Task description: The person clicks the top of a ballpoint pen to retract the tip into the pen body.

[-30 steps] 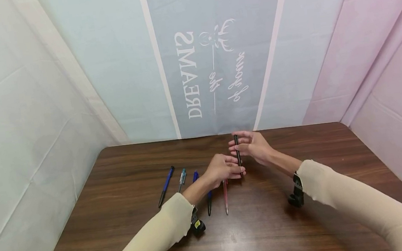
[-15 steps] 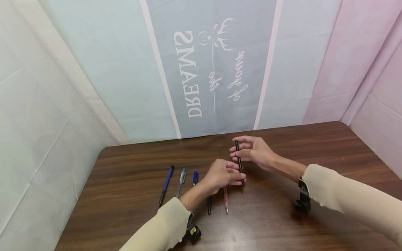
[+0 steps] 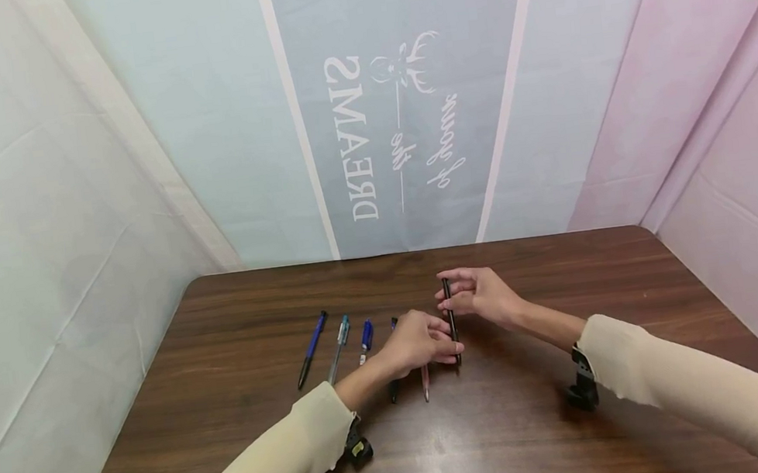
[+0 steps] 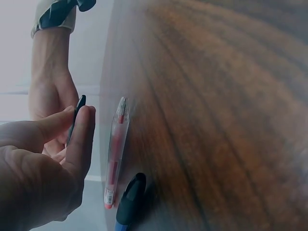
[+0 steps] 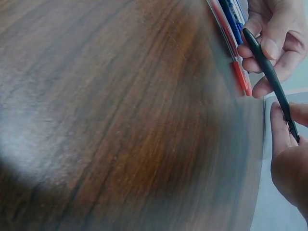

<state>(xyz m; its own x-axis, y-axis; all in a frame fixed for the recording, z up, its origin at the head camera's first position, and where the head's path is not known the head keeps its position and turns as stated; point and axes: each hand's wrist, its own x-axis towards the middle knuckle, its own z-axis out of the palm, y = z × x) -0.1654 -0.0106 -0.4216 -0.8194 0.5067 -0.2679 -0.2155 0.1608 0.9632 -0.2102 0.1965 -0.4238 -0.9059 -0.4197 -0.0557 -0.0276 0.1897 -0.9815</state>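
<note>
A slim black pen (image 3: 450,314) is held between both hands in the head view, its length running from far to near. Thumb and fingers of my left hand (image 3: 419,341) pinch its near part. Toward the far end, my right hand (image 3: 487,296) pinches it between thumb and fingers. The right wrist view shows the black pen (image 5: 269,72) apart from the tabletop, a hand at each end. Beneath the left hand lie a clear red pen (image 4: 115,149) and a blue pen with a black end (image 4: 131,202), both partly hidden in the head view.
Left of the left hand, a blue-and-black pen (image 3: 312,349), a clear pen with a teal top (image 3: 340,342) and a blue-capped pen (image 3: 366,337) lie roughly side by side on the brown wooden table (image 3: 549,435). A printed curtain (image 3: 404,148) hangs behind the far edge.
Both hands have shifted together toward the near side, carrying the black pen. More of the pens beside the left hand now shows. The pens on the table stay put.
</note>
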